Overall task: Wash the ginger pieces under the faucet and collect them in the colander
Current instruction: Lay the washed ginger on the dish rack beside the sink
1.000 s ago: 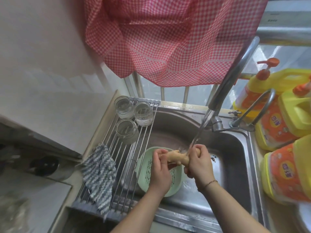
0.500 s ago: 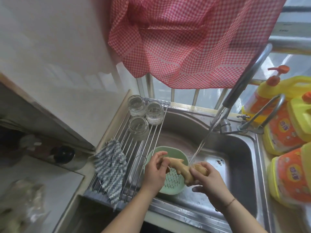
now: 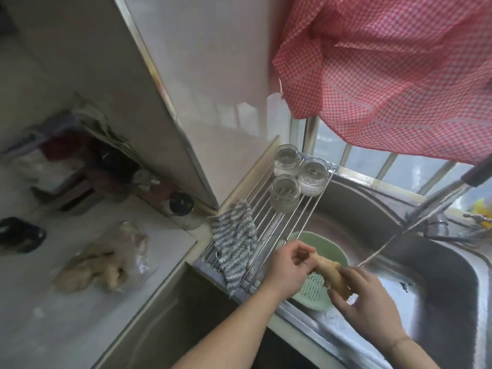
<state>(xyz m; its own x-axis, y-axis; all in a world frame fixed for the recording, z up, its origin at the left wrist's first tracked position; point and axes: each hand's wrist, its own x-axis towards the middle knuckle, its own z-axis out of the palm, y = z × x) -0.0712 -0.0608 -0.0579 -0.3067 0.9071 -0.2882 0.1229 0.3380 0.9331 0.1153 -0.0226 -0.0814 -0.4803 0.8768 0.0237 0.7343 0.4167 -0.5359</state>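
A wet tan ginger piece (image 3: 328,270) is held over the pale green colander (image 3: 316,291), which sits in the steel sink (image 3: 426,286). My left hand (image 3: 290,267) grips the ginger's left end. My right hand (image 3: 370,302) grips its right end. The faucet (image 3: 447,195) reaches in from the right and a thin stream of water (image 3: 383,249) falls just right of the ginger. A clear bag with more ginger pieces (image 3: 98,262) lies on the counter to the left, blurred.
A roll-up wire rack (image 3: 277,222) spans the sink's left side and carries three glass jars (image 3: 298,177) and a striped cloth (image 3: 234,241). A red checked cloth (image 3: 386,75) hangs above. A dark-lidded bottle (image 3: 182,206) stands by the wall corner.
The view has swung left, revealing the counter and the bag of ginger. Both hands have carried the ginger out of the stream to above the colander.
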